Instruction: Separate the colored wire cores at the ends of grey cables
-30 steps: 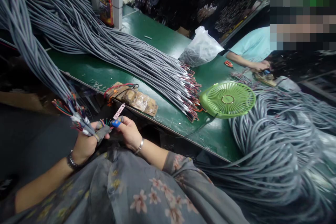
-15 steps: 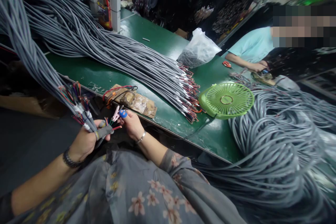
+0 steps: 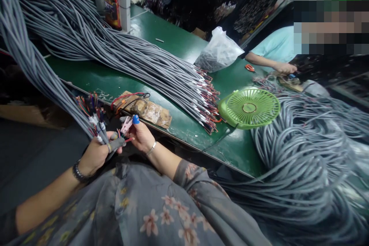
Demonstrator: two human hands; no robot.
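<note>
- The grey cables (image 3: 43,73) slope down from upper left, ending at your waist, beside the green surface (image 3: 239,153).
- Your left hand (image 3: 96,155) is curled closed around their ends, coloured wires (image 3: 119,133) poking past its fingers.
- Your right hand (image 3: 143,137), blue cover (image 3: 135,119) on its thumb, pinches a pink tool (image 3: 126,125) by those wires.
- Beyond, a block (image 3: 152,113) lies near the surface's edge; farther right sits a green fan (image 3: 249,108).

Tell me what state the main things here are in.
Grey cable bundle in left hand: ends stripped, coloured wires splayed.
Small pale pink tool: gripped in right hand.
Long grey cables on green table: laid out, coloured wire ends exposed.
Round green plastic fan: grille fitted, running unclear.
Translucent white plastic bag: holding grey pieces.
</note>
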